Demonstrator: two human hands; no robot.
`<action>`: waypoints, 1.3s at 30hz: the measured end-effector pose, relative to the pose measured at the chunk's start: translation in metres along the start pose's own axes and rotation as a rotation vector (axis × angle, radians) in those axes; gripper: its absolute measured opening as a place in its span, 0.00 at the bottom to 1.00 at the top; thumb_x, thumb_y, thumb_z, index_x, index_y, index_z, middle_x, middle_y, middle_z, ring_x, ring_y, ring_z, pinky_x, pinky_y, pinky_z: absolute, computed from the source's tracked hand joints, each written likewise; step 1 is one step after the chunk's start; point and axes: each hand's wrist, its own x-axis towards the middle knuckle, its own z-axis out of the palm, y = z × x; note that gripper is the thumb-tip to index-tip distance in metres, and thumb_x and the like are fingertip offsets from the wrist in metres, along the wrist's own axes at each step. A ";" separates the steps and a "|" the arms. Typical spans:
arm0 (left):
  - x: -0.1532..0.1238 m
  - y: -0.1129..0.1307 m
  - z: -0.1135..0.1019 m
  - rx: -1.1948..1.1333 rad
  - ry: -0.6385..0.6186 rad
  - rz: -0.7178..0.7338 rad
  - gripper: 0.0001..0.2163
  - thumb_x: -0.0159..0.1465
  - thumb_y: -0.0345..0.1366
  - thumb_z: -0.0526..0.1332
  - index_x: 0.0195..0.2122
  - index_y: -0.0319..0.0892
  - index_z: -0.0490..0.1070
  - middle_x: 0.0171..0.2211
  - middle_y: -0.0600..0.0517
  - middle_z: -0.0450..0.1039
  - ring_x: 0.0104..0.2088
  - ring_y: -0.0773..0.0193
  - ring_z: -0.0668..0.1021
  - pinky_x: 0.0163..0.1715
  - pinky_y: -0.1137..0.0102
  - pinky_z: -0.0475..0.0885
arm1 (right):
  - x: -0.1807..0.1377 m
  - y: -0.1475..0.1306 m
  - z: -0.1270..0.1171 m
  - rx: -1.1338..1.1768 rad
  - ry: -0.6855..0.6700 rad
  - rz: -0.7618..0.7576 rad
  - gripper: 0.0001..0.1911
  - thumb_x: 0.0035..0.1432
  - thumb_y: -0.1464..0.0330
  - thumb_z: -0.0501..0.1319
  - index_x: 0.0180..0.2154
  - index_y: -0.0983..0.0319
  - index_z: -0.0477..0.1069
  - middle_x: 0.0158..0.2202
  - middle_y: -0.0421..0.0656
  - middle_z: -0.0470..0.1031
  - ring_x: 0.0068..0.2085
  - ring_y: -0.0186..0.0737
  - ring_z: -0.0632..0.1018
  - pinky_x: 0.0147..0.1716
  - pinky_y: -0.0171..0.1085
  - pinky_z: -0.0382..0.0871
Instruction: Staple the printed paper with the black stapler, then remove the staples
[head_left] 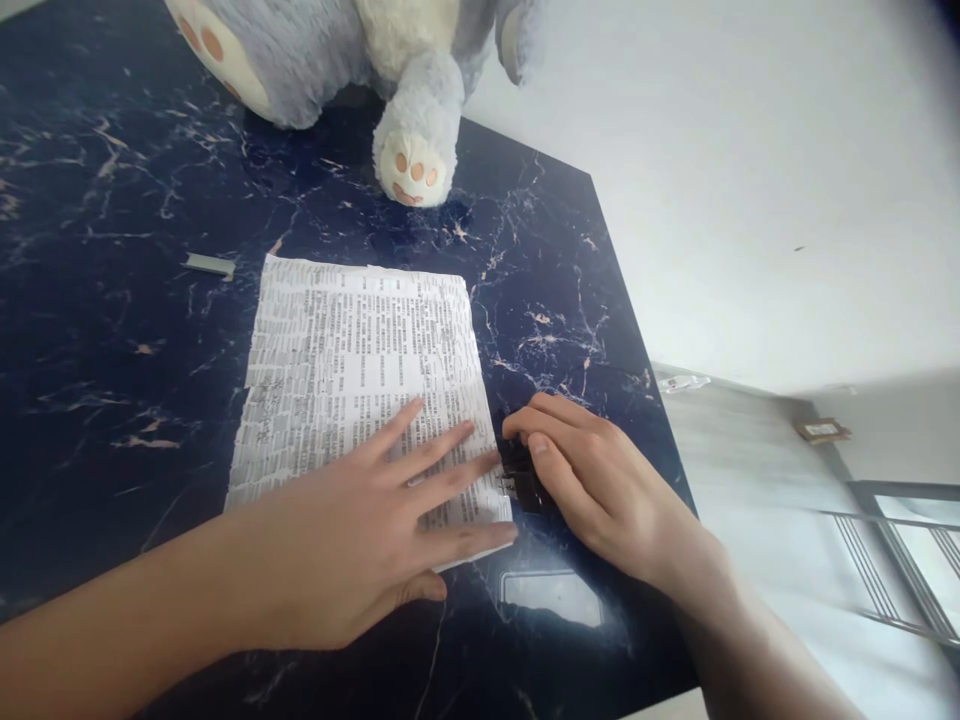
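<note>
A sheet of printed paper (352,360) lies flat on a dark blue marbled table (112,380). My left hand (367,530) rests palm down on the paper's near right corner, fingers spread. My right hand (592,480) sits just right of the paper's edge, fingers curled and pressed onto a small dark object (521,480) that looks like a stapler, at the paper's right edge. Most of that object is hidden by my fingers.
A grey and cream plush toy (360,60) sits at the table's far edge, one paw (409,165) pointing toward the paper. A small metal strip (210,264) lies left of the paper. The table's right edge drops to a pale floor.
</note>
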 end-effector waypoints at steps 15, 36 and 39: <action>0.002 -0.014 -0.010 -0.075 -0.064 0.033 0.24 0.71 0.50 0.61 0.68 0.68 0.64 0.73 0.59 0.59 0.74 0.44 0.58 0.71 0.41 0.53 | 0.002 -0.008 0.011 -0.174 0.054 0.007 0.15 0.73 0.70 0.46 0.41 0.61 0.71 0.35 0.45 0.72 0.35 0.43 0.71 0.39 0.43 0.62; 0.002 -0.015 -0.010 -0.078 -0.076 0.046 0.23 0.71 0.50 0.60 0.67 0.68 0.65 0.72 0.59 0.60 0.74 0.45 0.57 0.71 0.41 0.52 | 0.005 -0.008 0.031 -0.563 0.095 0.017 0.14 0.72 0.66 0.50 0.35 0.62 0.70 0.33 0.49 0.71 0.36 0.47 0.70 0.37 0.45 0.59; 0.003 -0.014 -0.011 -0.048 -0.085 0.035 0.25 0.70 0.51 0.61 0.68 0.70 0.63 0.73 0.60 0.57 0.75 0.46 0.55 0.71 0.43 0.53 | 0.002 0.003 0.010 -0.269 -0.058 -0.068 0.17 0.77 0.64 0.47 0.37 0.61 0.69 0.35 0.45 0.72 0.36 0.44 0.71 0.38 0.42 0.62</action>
